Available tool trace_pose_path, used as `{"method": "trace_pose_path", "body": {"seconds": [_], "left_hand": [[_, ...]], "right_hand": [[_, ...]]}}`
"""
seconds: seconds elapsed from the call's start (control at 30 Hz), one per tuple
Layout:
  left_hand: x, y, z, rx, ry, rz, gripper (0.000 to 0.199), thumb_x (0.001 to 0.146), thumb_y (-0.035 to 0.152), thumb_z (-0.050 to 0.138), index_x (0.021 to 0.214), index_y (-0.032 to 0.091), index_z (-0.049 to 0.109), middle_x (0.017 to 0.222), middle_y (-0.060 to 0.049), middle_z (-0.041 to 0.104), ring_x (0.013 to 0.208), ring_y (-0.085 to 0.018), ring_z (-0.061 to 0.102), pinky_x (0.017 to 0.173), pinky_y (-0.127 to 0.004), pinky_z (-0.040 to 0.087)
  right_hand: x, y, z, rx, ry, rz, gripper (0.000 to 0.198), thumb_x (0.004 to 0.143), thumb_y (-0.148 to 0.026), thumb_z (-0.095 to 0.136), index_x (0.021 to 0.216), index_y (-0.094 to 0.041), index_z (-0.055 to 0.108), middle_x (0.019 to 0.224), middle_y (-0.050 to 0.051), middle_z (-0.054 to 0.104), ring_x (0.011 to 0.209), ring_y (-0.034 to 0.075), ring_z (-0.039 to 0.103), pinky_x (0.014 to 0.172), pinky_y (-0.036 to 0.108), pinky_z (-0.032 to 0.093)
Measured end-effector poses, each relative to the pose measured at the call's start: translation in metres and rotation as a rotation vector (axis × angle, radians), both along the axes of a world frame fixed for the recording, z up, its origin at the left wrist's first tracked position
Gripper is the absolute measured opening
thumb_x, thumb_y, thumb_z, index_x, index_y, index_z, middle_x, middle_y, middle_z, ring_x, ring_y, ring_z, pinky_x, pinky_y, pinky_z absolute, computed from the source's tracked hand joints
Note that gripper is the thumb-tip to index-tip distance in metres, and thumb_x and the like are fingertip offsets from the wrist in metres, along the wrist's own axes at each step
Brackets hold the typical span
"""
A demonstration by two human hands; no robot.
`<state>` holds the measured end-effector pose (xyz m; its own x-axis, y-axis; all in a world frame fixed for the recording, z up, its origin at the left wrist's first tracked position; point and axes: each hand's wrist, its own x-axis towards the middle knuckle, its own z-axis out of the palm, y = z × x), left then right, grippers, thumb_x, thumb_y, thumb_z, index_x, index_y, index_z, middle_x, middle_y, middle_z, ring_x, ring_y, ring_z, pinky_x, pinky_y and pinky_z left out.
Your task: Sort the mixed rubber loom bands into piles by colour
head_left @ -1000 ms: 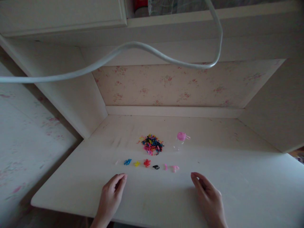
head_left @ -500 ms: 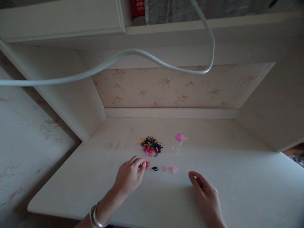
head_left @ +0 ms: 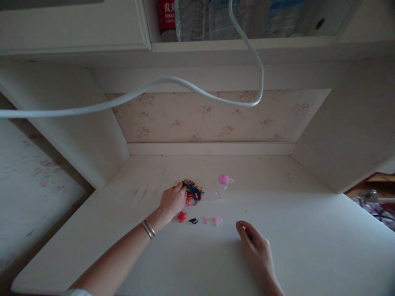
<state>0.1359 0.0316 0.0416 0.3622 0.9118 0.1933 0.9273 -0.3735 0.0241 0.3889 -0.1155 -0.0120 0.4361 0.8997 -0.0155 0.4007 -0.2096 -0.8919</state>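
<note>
A small heap of multicoloured elastic bands (head_left: 194, 190) lies on the white desktop. My left hand (head_left: 173, 200) reaches to the heap's left side, its fingers pinched together at the bands; what sits between the fingertips is hidden. Nearer me runs a row of small sorted groups: red bands (head_left: 182, 216), a black one (head_left: 193, 221), a bright pink one (head_left: 205, 220) and pale pink ones (head_left: 217, 221). My right hand (head_left: 254, 246) rests on the desk right of this row, fingers curled and thumb against the forefinger, with nothing visible in it.
A small clear bottle with a pink lid (head_left: 224, 179) stands right of the heap. A white cable (head_left: 185, 83) hangs across the upper view. Overhead is a shelf (head_left: 247, 44) holding a red-labelled bottle (head_left: 167, 16) and wrapped packs. White side panels (head_left: 333, 135) flank the desk.
My left hand has moved away from the sorted row, forward to the heap, uncovering the red bands. My right hand stays by the row. The whole view has shifted slightly.
</note>
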Motion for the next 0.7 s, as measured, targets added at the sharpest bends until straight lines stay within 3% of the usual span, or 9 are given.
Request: {"method": "trace_pose_path", "body": {"seconds": [0.13, 0.43, 0.7], "left_hand": [[-0.003, 0.001, -0.001, -0.005, -0.024, 0.004, 0.029, 0.092, 0.025, 0.037, 0.088, 0.02, 0.066, 0.108, -0.007, 0.061, 0.082, -0.016, 0.063, 0.068, -0.026, 0.047], [-0.017, -0.001, 0.009, 0.046, -0.2, 0.078, 0.03, 0.095, 0.032, 0.035, 0.101, 0.025, 0.064, 0.108, -0.002, 0.063, 0.087, -0.014, 0.064, 0.071, -0.024, 0.046], [-0.022, -0.007, 0.016, 0.05, -0.362, 0.039, 0.029, 0.093, 0.031, 0.04, 0.093, 0.02, 0.067, 0.098, -0.004, 0.066, 0.087, -0.014, 0.063, 0.075, -0.023, 0.046]], "right_hand": [[-0.001, -0.001, 0.002, 0.008, 0.005, -0.005, 0.047, 0.078, -0.06, 0.05, 0.089, -0.018, 0.067, 0.063, -0.001, 0.055, 0.056, 0.012, 0.048, 0.051, 0.019, 0.036], [-0.001, 0.0, 0.001, 0.011, 0.012, -0.008, 0.047, 0.078, -0.059, 0.051, 0.091, -0.017, 0.068, 0.065, 0.0, 0.058, 0.058, 0.013, 0.05, 0.052, 0.019, 0.037], [0.0, -0.001, 0.001, 0.014, 0.004, -0.011, 0.047, 0.078, -0.058, 0.052, 0.091, -0.017, 0.068, 0.071, 0.002, 0.063, 0.063, 0.014, 0.054, 0.054, 0.019, 0.038]]}}
